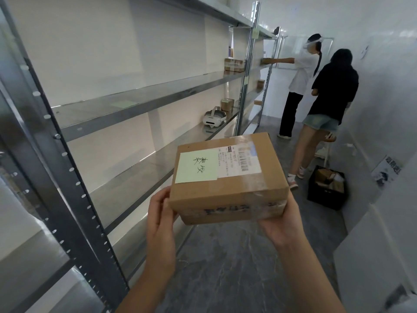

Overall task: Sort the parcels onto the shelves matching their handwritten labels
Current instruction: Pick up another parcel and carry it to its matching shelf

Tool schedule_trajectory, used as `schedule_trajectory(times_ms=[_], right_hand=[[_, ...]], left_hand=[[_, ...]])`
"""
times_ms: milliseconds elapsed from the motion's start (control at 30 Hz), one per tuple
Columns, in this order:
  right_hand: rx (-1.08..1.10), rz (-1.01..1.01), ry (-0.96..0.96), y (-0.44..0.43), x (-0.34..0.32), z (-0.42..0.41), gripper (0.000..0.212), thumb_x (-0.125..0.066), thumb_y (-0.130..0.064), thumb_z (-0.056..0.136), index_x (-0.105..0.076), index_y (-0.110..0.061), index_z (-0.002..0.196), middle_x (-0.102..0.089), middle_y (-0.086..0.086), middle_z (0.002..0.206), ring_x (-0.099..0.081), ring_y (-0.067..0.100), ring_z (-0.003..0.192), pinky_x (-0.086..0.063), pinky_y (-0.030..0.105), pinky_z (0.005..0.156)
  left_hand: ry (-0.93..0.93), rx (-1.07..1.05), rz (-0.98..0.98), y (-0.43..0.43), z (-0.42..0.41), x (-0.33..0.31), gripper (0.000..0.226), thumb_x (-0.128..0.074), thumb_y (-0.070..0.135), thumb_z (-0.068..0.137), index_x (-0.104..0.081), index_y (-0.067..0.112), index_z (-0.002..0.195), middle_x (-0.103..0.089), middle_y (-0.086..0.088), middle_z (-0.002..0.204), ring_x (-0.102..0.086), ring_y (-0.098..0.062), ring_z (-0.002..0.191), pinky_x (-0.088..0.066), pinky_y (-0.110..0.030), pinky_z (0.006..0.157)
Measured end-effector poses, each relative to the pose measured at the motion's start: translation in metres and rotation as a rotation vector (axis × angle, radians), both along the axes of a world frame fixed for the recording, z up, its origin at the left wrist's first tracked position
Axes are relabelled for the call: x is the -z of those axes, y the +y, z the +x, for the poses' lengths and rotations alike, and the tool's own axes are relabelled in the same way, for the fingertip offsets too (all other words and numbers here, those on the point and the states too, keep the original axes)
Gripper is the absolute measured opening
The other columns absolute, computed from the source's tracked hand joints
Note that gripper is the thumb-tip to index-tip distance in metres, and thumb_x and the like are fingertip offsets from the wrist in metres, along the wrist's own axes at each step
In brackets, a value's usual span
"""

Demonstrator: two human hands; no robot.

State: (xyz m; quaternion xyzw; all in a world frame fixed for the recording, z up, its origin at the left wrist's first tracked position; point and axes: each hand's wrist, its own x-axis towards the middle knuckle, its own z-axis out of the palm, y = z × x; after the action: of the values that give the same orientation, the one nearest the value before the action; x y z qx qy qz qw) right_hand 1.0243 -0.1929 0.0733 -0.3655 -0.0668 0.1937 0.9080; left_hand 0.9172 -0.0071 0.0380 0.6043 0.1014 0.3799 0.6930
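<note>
I hold a taped cardboard parcel in front of me with both hands. On its top are a pale green note with handwritten characters and a white printed shipping label. My left hand grips the parcel's near left corner. My right hand supports its right underside. Metal shelves run along the left wall, and a pale green note lies on the middle shelf board.
A white headset and small cardboard boxes sit on shelves farther down. Two people stand in the aisle ahead, one reaching to a shelf. A black crate with parcels stands on the floor at right. White walls close the right side.
</note>
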Motion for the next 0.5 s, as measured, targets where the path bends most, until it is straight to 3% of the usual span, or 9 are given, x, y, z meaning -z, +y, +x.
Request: schedule_trajectory(times_ms=[100, 200, 267, 333, 367, 400, 500], right_hand=[[-0.003, -0.017, 0.023, -0.006, 0.005, 0.006, 0.060, -0.031, -0.042, 0.104, -0.084, -0.017, 0.091, -0.079, 0.009, 0.104, -0.077, 0.022, 0.089, -0.064, 0.037, 0.072], [0.027, -0.065, 0.003, -0.010, 0.008, 0.014, 0.052, -0.038, -0.045, 0.096, -0.084, -0.020, 0.092, -0.079, 0.008, 0.106, -0.077, 0.022, 0.091, -0.060, 0.042, 0.084], [0.038, -0.091, 0.000, -0.013, 0.007, 0.021, 0.062, -0.029, -0.046, 0.103, -0.084, -0.022, 0.088, -0.080, 0.005, 0.102, -0.077, 0.020, 0.088, -0.060, 0.041, 0.081], [0.039, -0.153, 0.013, -0.014, 0.002, 0.026, 0.066, -0.025, -0.046, 0.105, -0.084, -0.024, 0.086, -0.080, 0.002, 0.098, -0.077, 0.019, 0.085, -0.062, 0.040, 0.077], [0.051, -0.179, 0.024, -0.013, 0.000, 0.030, 0.064, -0.027, -0.048, 0.105, -0.084, -0.024, 0.089, -0.079, 0.003, 0.100, -0.077, 0.020, 0.086, -0.062, 0.041, 0.078], [0.074, -0.203, 0.028, -0.010, -0.004, 0.033, 0.060, -0.028, -0.049, 0.104, -0.081, -0.022, 0.097, -0.078, 0.004, 0.103, -0.076, 0.021, 0.089, -0.060, 0.041, 0.081], [0.191, -0.217, 0.059, -0.002, -0.014, 0.043, 0.045, -0.035, -0.046, 0.104, -0.070, -0.019, 0.111, -0.075, 0.005, 0.105, -0.070, 0.026, 0.097, -0.052, 0.044, 0.094]], left_hand=[[0.066, 0.053, 0.098, 0.013, 0.005, -0.006, 0.039, -0.057, 0.019, 0.093, -0.054, 0.035, 0.128, -0.067, 0.021, 0.113, -0.063, 0.001, 0.107, -0.056, -0.033, 0.097], [0.152, 0.159, 0.165, 0.031, 0.009, -0.010, 0.078, -0.070, 0.052, 0.073, -0.034, 0.049, 0.143, -0.047, 0.011, 0.146, -0.053, -0.001, 0.123, -0.050, -0.039, 0.103], [0.179, 0.260, 0.216, 0.042, 0.012, -0.012, 0.103, -0.078, 0.065, 0.059, -0.017, 0.063, 0.141, -0.030, 0.018, 0.157, -0.039, -0.006, 0.140, -0.039, -0.047, 0.113], [0.159, 0.372, 0.287, 0.048, 0.012, -0.013, 0.117, -0.088, 0.039, 0.060, -0.011, 0.060, 0.145, -0.026, 0.022, 0.159, -0.029, -0.008, 0.148, -0.030, -0.055, 0.117], [0.145, 0.423, 0.319, 0.050, 0.013, -0.011, 0.116, -0.088, 0.025, 0.062, -0.013, 0.054, 0.147, -0.031, 0.020, 0.158, -0.031, -0.007, 0.147, -0.032, -0.054, 0.116], [0.134, 0.464, 0.338, 0.049, 0.014, -0.012, 0.111, -0.088, 0.025, 0.062, -0.021, 0.050, 0.147, -0.038, 0.018, 0.154, -0.037, -0.007, 0.144, -0.038, -0.049, 0.114], [0.129, 0.487, 0.273, 0.041, 0.011, -0.012, 0.110, -0.091, 0.057, 0.040, -0.044, 0.036, 0.137, -0.058, 0.014, 0.139, -0.054, -0.007, 0.131, -0.048, -0.025, 0.105]])
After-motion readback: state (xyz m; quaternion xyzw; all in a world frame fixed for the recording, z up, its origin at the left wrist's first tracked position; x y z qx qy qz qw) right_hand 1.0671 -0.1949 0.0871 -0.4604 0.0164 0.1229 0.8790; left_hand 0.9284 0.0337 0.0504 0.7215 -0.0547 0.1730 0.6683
